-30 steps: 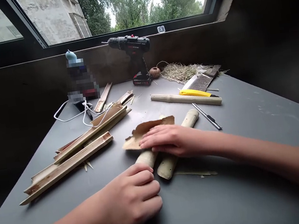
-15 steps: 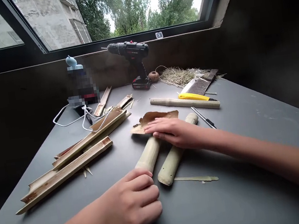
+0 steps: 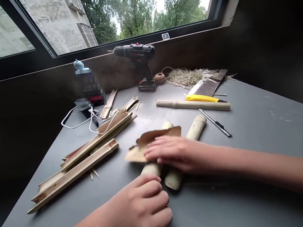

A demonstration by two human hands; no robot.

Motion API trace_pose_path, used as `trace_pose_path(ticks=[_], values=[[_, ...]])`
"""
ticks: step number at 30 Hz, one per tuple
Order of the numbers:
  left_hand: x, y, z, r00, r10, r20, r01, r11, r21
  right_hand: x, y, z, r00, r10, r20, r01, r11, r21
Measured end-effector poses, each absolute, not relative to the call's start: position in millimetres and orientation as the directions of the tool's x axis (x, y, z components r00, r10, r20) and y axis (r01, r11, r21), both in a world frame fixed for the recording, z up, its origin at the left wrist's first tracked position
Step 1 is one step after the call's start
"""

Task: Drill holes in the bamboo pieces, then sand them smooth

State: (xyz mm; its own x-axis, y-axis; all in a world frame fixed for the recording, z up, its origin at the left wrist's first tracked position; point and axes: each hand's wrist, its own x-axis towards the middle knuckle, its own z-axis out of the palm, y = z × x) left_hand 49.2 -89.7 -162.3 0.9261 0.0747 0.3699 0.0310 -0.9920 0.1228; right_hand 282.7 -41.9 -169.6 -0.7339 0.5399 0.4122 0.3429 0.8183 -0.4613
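My left hand (image 3: pixel 144 211) is closed around the near end of a pale bamboo piece (image 3: pixel 151 169), which points away from me on the table. Across that bamboo, my right hand (image 3: pixel 174 150) presses down a curled brown sheet of sandpaper (image 3: pixel 158 135), its fingers stretched over the sheet and the thumb side low. The sheet covers the bamboo's middle, and the far end pokes out behind it. Just to the right lies a second bamboo piece (image 3: pixel 196 127), partly hidden under my right hand and wrist, with a small hole near its far end.
Split bamboo strips (image 3: pixel 75 173) lie on the left. A cordless drill (image 3: pixel 142 64) stands at the back by a twine ball (image 3: pixel 159 77) and dry straw (image 3: pixel 183 77). To the right are a bamboo stick (image 3: pixel 192 105), a yellow-handled tool (image 3: pixel 202 98), a cleaver (image 3: pixel 206 87) and a box cutter (image 3: pixel 215 123).
My right hand and the sandpaper have slid along the bamboo toward my left hand, uncovering its far end. My left hand keeps its grip. The whole view has shifted slightly.
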Motion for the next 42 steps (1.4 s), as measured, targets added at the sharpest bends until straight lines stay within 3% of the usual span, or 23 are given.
trace_pose_path(ticks=[3, 8, 12, 17, 23, 28, 33, 38, 42], values=[[48, -91, -161, 0.923, 0.110, 0.369, 0.054, -0.986, 0.158, 279, -43, -168, -0.631, 0.650, 0.424, 0.464, 0.754, -0.464], [49, -93, -160, 0.930, 0.116, 0.349, 0.055, -0.982, 0.179, 274, -47, -164, -0.794, 0.430, 0.429, 0.217, 0.860, -0.461], [48, -91, -161, 0.937, 0.147, 0.317, 0.074, -0.970, 0.231, 276, -41, -166, -0.656, 0.632, 0.412, 0.435, 0.763, -0.478], [48, -91, -162, 0.933, 0.145, 0.329, 0.049, -0.958, 0.284, 272, -43, -168, -0.744, 0.477, 0.469, 0.219, 0.836, -0.503], [46, -89, -155, 0.912, 0.213, 0.352, 0.069, -0.923, 0.379, 284, -32, -170, -0.614, 0.651, 0.446, 0.456, 0.754, -0.473], [43, -86, -155, 0.908, 0.223, 0.355, 0.066, -0.912, 0.404, 278, -44, -169, -0.746, 0.492, 0.449, 0.251, 0.832, -0.494], [42, -81, -157, 0.890, 0.268, 0.368, 0.089, -0.895, 0.437, 284, -31, -172, -0.606, 0.663, 0.440, 0.469, 0.744, -0.476], [42, -80, -160, 0.889, 0.241, 0.389, 0.066, -0.909, 0.412, 277, -49, -168, -0.737, 0.503, 0.452, 0.273, 0.833, -0.482], [39, -80, -162, 0.832, 0.367, 0.416, 0.133, -0.860, 0.493, 294, -22, -175, -0.597, 0.680, 0.426, 0.483, 0.728, -0.486]])
